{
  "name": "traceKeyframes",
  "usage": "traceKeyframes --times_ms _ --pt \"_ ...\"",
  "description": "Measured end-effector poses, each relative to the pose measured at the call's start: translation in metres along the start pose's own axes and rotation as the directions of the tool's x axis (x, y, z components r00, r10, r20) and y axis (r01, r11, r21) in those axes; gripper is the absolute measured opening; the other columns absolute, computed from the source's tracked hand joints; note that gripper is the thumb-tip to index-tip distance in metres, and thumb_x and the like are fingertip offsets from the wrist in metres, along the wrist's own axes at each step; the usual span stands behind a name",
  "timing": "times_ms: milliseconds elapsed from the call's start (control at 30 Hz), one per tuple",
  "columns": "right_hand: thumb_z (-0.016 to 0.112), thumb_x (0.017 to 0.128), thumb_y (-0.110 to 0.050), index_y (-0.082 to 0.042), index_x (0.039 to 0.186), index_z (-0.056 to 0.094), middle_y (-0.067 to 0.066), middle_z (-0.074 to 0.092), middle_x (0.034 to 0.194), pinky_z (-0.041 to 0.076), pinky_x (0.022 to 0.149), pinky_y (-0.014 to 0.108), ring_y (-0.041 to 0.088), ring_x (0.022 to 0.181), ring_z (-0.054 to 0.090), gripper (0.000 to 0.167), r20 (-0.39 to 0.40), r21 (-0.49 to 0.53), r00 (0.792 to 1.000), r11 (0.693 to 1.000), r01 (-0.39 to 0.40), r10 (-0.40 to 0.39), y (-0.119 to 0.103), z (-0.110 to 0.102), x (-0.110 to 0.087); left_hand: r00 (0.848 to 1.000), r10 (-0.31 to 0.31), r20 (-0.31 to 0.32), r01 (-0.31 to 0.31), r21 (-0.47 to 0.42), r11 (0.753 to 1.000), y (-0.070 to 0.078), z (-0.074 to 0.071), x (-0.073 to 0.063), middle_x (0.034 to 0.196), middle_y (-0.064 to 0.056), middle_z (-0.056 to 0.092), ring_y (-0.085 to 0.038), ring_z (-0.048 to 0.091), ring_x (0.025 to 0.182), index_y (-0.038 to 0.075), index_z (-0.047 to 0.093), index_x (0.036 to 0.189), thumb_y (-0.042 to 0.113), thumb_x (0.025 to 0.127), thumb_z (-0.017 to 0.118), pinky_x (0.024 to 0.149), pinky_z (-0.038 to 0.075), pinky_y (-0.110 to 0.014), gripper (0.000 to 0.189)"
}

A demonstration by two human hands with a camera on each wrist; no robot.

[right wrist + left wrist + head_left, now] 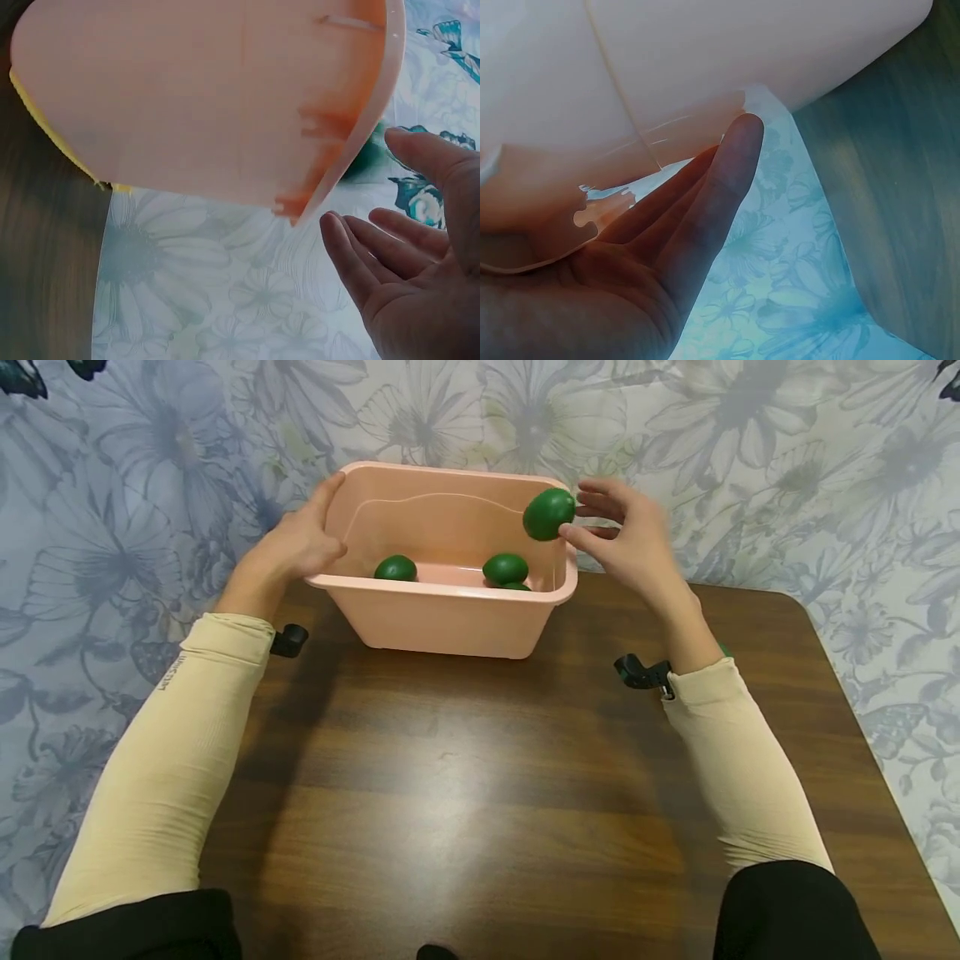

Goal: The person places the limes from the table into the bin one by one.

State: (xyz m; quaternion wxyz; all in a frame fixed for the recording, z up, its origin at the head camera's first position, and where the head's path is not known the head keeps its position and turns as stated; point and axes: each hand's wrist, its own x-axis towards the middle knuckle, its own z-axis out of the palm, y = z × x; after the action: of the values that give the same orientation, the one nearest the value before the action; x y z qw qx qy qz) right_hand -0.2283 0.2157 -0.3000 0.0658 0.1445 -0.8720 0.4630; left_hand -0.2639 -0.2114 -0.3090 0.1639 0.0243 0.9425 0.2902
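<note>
A pink plastic basin (pixel 450 622) stands at the table's far side. My left hand (pixel 296 543) holds its left end, fingers along the outside and thumb over the rim. At the right end, my right hand (pixel 618 531) has its fingers loosely extended and spread from the thumb. A glossy green oval fruit, lime-like (pixel 550 514), is up at the rim beside those fingertips. In the right wrist view this green fruit (pixel 366 163) shows blurred behind the rim, with a gap to the fingers. More green fruits (pixel 395 568) lie inside, one partly hidden behind the front wall.
The brown wooden table (pixel 450 793) extends from the basin toward me. Floral-patterned covering (pixel 892 610) surrounds its left, back and right sides. A sliver of green (pixel 725 650) shows behind my right wrist. A small black object (pixel 435 952) sits at the near edge of the view.
</note>
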Motion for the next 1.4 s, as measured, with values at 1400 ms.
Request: traceKeyframes --times_ms 1400 --pt "0.071 0.101 -0.038 -0.01 0.148 0.059 0.02 0.058 0.15 0.049 0.084 0.009 0.002 0.119 0.067 0.056 0.127 -0.273 0.935 0.918 -0.288 0.331 0.135 -0.118 -0.131 1.0 0.02 -0.015 -0.02 0.009 1.0 0.002 0.005 -0.007 0.175 -0.023 0.007 -0.053 0.017 0.157 0.039 -0.019 0.167 0.011 0.096 0.048 0.122 0.025 -0.068 0.101"
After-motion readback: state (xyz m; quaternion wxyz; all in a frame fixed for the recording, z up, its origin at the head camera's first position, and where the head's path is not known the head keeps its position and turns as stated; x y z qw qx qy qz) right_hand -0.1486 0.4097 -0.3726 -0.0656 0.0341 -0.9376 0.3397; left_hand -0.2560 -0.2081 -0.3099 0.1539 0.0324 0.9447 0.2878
